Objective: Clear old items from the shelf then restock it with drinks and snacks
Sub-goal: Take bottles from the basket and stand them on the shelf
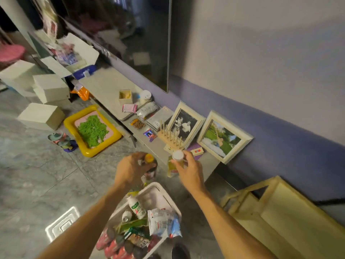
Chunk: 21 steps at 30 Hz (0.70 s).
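The person is standing over the white basket (156, 195) at the lower centre of the frame, which is holding milk drinks, packets and red-wrapped snacks. It looks like the restocking step, with two drinks on their way to the shelf (106, 86), the low grey bench running from upper left toward the centre right under the television (130, 34).

The left hand (130, 171) is curling from above around a dark bottle with a yellow cap (151, 171), holding it just above the basket's far end. To its right, the right hand (190, 169) is pinching a pale yellow bottle by its white cap (177, 155), at the near end of the shelf. The two hands are apart, each clamped on its own bottle.

The next move probably calls for standing both bottles upright on a bare patch of shelf.

Around them, from the left: white boxes (42, 115) are lying on the floor, then a yellow tray of green material (93, 130). On the shelf, a snack packet (138, 123), a wooden peg rack (170, 136), a purple card (196, 151) and two framed photos (184, 124) are crowding the near end, so free room there looks tight. A pale wooden frame (270, 208) is leaning at the lower right.
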### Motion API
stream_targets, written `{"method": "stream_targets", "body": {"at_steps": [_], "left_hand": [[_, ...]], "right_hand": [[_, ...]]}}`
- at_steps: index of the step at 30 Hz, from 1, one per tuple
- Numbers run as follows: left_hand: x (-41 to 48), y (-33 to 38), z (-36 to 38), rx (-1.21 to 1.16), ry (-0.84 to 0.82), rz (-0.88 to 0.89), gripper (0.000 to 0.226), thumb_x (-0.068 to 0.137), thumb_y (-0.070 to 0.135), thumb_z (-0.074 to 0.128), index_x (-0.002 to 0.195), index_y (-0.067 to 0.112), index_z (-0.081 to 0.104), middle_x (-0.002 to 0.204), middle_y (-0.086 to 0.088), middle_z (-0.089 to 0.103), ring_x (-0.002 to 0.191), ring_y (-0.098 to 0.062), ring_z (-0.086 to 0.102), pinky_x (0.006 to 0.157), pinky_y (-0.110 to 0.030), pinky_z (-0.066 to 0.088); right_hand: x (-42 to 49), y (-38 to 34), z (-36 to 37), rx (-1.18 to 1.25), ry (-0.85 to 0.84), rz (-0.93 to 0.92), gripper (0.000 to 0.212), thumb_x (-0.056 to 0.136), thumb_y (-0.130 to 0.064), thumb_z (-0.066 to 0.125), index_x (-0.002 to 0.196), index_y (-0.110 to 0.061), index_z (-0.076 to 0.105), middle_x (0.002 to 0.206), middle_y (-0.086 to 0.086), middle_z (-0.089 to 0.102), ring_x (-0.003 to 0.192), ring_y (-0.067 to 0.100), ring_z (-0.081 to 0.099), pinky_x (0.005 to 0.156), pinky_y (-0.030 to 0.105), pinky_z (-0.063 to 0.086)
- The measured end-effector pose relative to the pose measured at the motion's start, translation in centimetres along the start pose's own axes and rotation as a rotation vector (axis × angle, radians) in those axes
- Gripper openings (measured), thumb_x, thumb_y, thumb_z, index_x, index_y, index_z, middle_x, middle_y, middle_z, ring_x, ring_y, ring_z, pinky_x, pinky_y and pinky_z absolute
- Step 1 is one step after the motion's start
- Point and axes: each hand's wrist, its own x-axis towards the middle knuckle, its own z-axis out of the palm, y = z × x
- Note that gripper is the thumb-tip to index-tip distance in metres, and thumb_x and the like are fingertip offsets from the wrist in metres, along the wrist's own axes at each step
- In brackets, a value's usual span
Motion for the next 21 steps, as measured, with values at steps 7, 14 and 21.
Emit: {"method": "stream_targets", "body": {"at_steps": [7, 14, 21], "left_hand": [[-0.5, 11.1, -6.6, -0.111, -0.124, 0.255, 0.045, 0.070, 0.066, 0.083, 0.106, 0.039, 0.079, 0.102, 0.018, 0.078, 0.095, -0.004, 0.073, 0.085, -0.036, 0.061], [-3.7, 22.2, -6.2, -0.185, -0.264, 0.454, 0.021, 0.082, 0.043, 0.088, 0.099, 0.036, 0.077, 0.095, 0.015, 0.077, 0.093, -0.010, 0.075, 0.079, -0.034, 0.064], [-5.6, 31.7, 1.0, -0.245, -0.392, 0.594, 0.030, 0.083, 0.045, 0.087, 0.105, 0.029, 0.076, 0.101, 0.013, 0.078, 0.095, -0.006, 0.075, 0.083, -0.031, 0.064]], "right_hand": [[-2.2, -9.2, -11.4, -0.065, 0.277, -0.026, 0.048, 0.089, -0.045, 0.083, 0.129, -0.021, 0.069, 0.116, -0.009, 0.077, 0.104, 0.005, 0.070, 0.080, 0.026, 0.061], [-8.7, -12.5, -21.8, -0.157, 0.473, 0.100, 0.047, 0.093, -0.050, 0.078, 0.131, -0.024, 0.067, 0.117, -0.014, 0.076, 0.099, 0.002, 0.072, 0.071, 0.012, 0.058], [-14.5, -9.5, -30.9, -0.241, 0.656, 0.287, 0.049, 0.094, -0.052, 0.076, 0.132, -0.023, 0.066, 0.110, -0.009, 0.073, 0.097, 0.008, 0.068, 0.071, 0.021, 0.053]]}}
